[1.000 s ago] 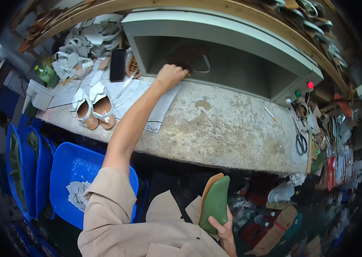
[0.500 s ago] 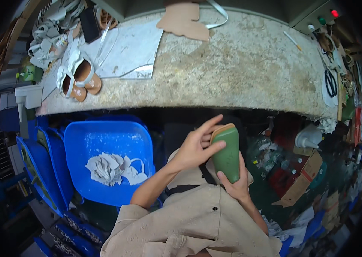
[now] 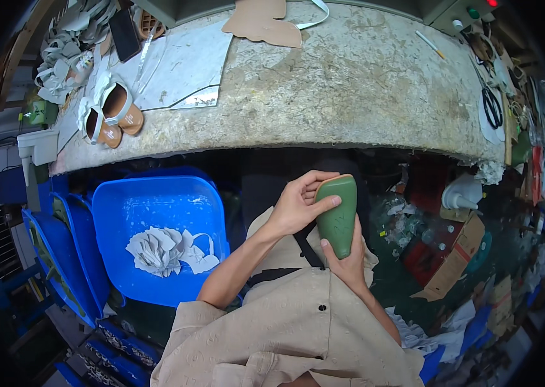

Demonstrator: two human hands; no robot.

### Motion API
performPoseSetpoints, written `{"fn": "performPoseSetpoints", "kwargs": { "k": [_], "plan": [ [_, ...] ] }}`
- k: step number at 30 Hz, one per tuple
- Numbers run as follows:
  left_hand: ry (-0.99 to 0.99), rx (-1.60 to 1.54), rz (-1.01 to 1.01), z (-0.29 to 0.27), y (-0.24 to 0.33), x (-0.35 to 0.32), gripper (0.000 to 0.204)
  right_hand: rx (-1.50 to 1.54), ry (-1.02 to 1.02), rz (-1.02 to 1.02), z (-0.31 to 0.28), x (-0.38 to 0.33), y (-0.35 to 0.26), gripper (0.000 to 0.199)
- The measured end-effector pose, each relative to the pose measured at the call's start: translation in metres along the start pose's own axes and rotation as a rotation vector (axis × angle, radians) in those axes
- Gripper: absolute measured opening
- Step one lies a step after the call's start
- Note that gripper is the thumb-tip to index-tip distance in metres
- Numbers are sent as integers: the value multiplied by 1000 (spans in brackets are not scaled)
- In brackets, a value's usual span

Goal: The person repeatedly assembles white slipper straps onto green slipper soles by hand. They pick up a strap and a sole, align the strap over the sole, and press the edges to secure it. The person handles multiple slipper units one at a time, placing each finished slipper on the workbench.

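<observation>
Above my lap, both hands hold a green shoe last (image 3: 339,222) with its wide end up. A thin tan insole edge (image 3: 345,176) shows along its top rim, on the side away from me. My left hand (image 3: 297,205) is closed on the upper left of the last, thumb on the green face and fingers behind, partly hidden. My right hand (image 3: 348,261) wraps the narrow lower end. Left of my arm, a blue plastic chair (image 3: 114,200) carries a bunch of white strap pieces (image 3: 159,250).
The worn workbench (image 3: 350,84) lies ahead, with a pair of white-strapped sandals (image 3: 114,116), a phone (image 3: 124,33), a tan sheet piece (image 3: 263,24) and black-handled scissors (image 3: 492,108). A cardboard box (image 3: 456,255) and scraps lie on the floor at right.
My left fingers have come down from being raised and now close on the last's upper end. The last stands slightly more upright, and the view has shifted a little.
</observation>
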State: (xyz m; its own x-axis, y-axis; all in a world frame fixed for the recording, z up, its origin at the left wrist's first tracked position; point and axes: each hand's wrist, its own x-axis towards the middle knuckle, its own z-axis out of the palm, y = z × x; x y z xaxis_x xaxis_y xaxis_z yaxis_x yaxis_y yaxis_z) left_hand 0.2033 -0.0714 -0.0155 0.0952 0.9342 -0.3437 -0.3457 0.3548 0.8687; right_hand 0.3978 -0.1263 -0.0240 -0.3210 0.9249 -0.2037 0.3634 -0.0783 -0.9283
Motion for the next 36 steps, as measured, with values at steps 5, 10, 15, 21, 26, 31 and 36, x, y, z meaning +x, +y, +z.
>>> {"fn": "performPoseSetpoints", "kwargs": {
  "k": [5, 10, 15, 21, 26, 31, 36],
  "plan": [
    [11, -6, -30, 4, -5, 1, 44, 6, 1, 40, 1, -2, 1, 83],
    [4, -20, -16, 5, -11, 2, 43, 44, -21, 99, 2, -4, 5, 86],
    [0, -97, 54, -5, -26, -1, 42, -432, -52, -69, -19, -1, -21, 99],
    [-98, -75, -4, -4, -24, 6, 43, -430, 149, -577, -54, 132, -116, 44],
    [-79, -27, 53, -4, -22, 10, 43, -629, 97, -982, 33, 315, -176, 45],
    [-64, -17, 50, -2, -15, 10, 42, -987, 46, -1012, 74, 406, -181, 47],
    [-69, -45, 14, -6, -16, 9, 42, -1182, -48, -1041, 65, 417, -190, 32]
  ]
}}
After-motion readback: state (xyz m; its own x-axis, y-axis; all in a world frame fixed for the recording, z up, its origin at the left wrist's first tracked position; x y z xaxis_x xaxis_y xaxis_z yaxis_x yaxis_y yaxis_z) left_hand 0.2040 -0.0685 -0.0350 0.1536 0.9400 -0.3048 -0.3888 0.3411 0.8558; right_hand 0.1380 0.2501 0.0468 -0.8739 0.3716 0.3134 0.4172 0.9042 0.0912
